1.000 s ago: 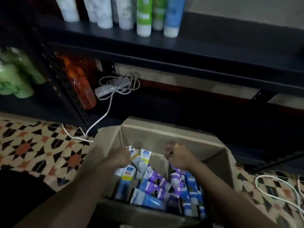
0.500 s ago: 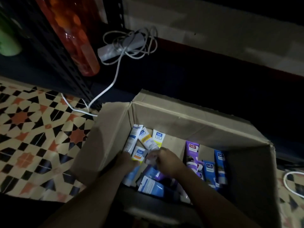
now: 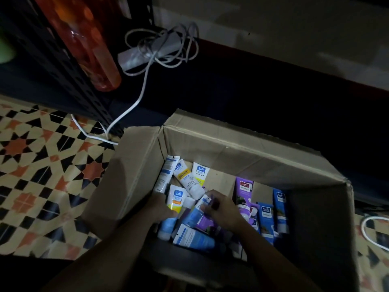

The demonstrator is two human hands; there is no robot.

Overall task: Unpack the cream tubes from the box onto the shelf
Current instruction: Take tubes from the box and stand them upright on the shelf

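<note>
Many cream tubes (image 3: pixel 190 184) are lying loose in the open cardboard box (image 3: pixel 221 148), most reading "Safi", one "Vitamin C". The left hand (image 3: pixel 161 207) is reaching in at the box's seven o'clock, its fingers touching a white-and-yellow tube (image 3: pixel 176 199). At that hand's three o'clock, the right hand (image 3: pixel 224 210) is bending blurred fingertips (image 3: pixel 207 204) onto a blue tube (image 3: pixel 195 216). Whether either hand is gripping cannot be told.

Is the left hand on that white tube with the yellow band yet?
Touching. Head view: the left hand lies against the white-and-yellow tube, covering its lower end with no gap.
</note>
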